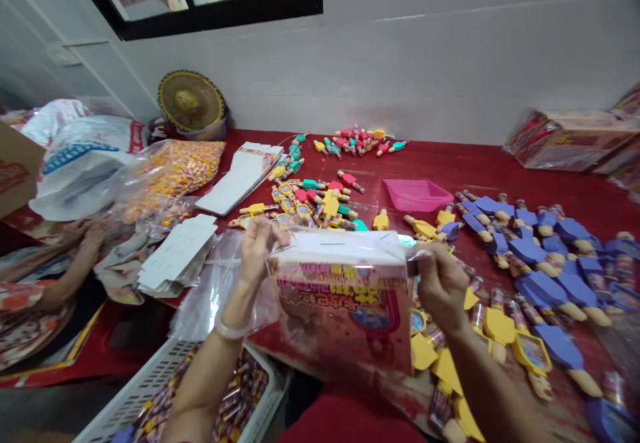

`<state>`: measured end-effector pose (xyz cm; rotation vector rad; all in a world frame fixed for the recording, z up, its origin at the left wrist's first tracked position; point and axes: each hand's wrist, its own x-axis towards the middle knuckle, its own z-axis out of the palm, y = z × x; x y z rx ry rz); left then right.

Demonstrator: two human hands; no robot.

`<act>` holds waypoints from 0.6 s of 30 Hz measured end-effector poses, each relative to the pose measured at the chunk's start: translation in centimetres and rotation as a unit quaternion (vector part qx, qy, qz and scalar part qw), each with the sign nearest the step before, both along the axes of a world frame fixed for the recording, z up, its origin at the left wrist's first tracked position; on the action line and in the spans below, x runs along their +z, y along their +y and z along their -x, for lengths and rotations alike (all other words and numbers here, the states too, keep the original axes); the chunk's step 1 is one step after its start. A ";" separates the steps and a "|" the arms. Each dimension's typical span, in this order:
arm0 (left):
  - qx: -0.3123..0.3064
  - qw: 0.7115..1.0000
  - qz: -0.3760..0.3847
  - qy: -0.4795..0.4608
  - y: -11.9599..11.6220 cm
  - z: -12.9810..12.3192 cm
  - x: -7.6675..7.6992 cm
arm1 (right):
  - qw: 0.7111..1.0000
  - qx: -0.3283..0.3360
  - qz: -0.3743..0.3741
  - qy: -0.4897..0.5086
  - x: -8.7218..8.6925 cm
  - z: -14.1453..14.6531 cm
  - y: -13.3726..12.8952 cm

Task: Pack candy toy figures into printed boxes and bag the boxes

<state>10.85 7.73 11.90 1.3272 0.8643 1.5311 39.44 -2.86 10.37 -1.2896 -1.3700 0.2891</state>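
A printed pink cardboard box [345,310] stands upside down at the table's front edge, its lettering inverted and its white flap side up. Glossy clear plastic [400,250] appears to wrap it. My left hand [257,246] pinches the plastic at the box's upper left corner, a pale bracelet on the wrist. At the upper right corner my right hand [443,283] is closed on the plastic too. Beneath my left forearm lies a stack of clear plastic bags [210,296]. Yellow paddle-shaped toys [500,326] with candy tubes lie near my right hand.
Purple toys [530,250] cover the right side; wrapped boxes [570,140] stand at the back right. A pink tray [417,195] sits mid-table. Flat white cartons [177,253] and a candy bag [175,170] lie left. Below is a white crate [135,376]. Another person's hands [85,233] are at far left.
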 end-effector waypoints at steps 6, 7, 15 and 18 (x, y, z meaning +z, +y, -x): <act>-0.043 0.989 -0.114 0.083 -0.2 4.5 4.4 | 0.958 0.125 -0.084 -0.242 5.1 -3.2 2.3; -0.045 0.984 -0.101 0.140 -1.1 5.4 3.9 | 0.943 0.139 -0.080 -0.292 4.3 -3.2 2.0; -0.230 0.731 0.058 0.640 -9.5 6.4 -8.3 | 0.795 0.337 0.063 -0.499 -9.5 0.0 -4.1; -0.247 0.698 0.079 0.667 -11.1 5.3 -11.7 | 0.749 0.344 0.136 -0.550 -13.5 0.2 -5.2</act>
